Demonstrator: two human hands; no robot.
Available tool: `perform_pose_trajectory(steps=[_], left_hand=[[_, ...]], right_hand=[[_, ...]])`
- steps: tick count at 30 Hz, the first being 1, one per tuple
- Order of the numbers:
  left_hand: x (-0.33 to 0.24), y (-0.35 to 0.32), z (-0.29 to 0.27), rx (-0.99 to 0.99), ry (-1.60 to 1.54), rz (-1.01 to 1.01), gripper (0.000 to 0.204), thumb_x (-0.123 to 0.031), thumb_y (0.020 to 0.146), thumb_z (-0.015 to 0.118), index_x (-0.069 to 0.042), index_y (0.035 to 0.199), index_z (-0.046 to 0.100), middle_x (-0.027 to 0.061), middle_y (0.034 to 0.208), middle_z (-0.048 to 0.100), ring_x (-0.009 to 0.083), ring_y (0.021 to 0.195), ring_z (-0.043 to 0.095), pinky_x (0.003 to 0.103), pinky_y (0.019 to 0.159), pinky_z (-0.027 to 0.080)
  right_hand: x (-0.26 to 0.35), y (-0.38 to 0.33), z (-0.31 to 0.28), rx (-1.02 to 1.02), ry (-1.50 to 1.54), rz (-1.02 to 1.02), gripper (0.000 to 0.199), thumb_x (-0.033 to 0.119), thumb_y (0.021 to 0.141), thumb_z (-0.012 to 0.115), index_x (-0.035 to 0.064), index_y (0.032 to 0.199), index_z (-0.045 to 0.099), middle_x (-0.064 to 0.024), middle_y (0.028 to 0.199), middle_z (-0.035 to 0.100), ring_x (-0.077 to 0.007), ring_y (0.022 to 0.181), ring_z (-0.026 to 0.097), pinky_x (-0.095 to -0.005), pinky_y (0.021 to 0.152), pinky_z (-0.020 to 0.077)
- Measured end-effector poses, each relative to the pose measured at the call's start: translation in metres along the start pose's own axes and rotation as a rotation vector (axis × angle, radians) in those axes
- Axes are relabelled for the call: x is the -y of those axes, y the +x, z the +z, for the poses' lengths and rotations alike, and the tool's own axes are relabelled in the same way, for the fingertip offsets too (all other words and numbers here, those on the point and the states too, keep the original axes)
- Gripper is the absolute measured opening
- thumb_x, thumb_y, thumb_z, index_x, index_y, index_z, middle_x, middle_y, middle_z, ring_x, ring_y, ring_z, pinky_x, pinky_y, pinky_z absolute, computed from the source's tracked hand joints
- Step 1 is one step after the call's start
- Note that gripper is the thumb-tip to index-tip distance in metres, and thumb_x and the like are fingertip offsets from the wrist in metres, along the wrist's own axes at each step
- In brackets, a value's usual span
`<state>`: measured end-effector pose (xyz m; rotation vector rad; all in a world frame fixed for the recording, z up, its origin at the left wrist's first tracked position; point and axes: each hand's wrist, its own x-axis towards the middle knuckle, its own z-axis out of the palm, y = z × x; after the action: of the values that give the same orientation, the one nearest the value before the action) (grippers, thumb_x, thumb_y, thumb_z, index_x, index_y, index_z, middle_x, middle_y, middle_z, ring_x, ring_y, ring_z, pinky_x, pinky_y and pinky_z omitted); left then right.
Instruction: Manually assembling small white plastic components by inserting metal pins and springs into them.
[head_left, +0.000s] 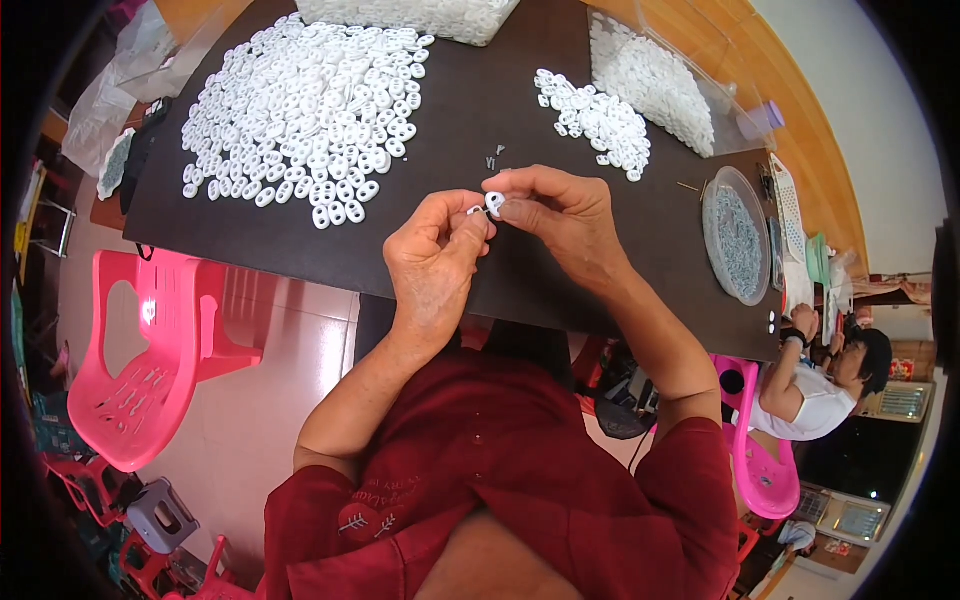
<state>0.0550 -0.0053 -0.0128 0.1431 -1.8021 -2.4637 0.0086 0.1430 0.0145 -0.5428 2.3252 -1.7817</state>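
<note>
Both my hands meet over the near edge of the dark table point(470, 110). My right hand point(570, 215) pinches a small white oval plastic piece point(495, 203) with holes in it between thumb and fingertips. Right beside it, the thumb and forefinger of my left hand point(432, 250) are closed on a small whitish piece point(474, 211), mostly hidden by the fingertips. A thin bit of metal seems to show between the two; whether they are joined I cannot tell. Just beyond my fingers lie a few small metal bits point(493, 160).
A wide heap of white two-holed oval pieces point(310, 100) spreads at the left, a smaller pile point(600, 122) at the right. Boxes of white pieces point(655, 85) stand behind. A round tub of metal parts point(738, 235) sits at the right, near another seated person point(815, 390). A pink chair point(150, 350) stands left.
</note>
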Motion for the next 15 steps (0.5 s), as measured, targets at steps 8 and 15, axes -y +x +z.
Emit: perform_pose_trajectory(steps=[8,15], left_hand=[[0.004,0.003,-0.001,0.047,-0.053,0.049,0.019,-0.003,0.087,0.056,0.004,0.105,0.057,0.0053,0.078,0.062,0.0067,0.064,0.055,0.017,0.054,0.044],[0.010,0.006,0.001,0.041,-0.132,0.040,0.024,-0.001,0.087,0.056,0.005,0.110,0.055,0.0070,0.078,0.062,0.0095,0.065,0.056,0.021,0.054,0.046]], right_hand=[[0.003,0.000,0.003,-0.012,0.074,0.045,0.018,-0.004,0.080,0.063,-0.0026,0.097,0.063,-0.0035,0.086,0.064,-0.0082,0.080,0.057,-0.0219,0.073,0.0470],[-0.010,-0.002,0.006,-0.061,-0.057,-0.100,0.015,-0.005,0.079,0.062,-0.0011,0.094,0.065,-0.0029,0.086,0.064,-0.0082,0.079,0.058,-0.0215,0.073,0.0467]])
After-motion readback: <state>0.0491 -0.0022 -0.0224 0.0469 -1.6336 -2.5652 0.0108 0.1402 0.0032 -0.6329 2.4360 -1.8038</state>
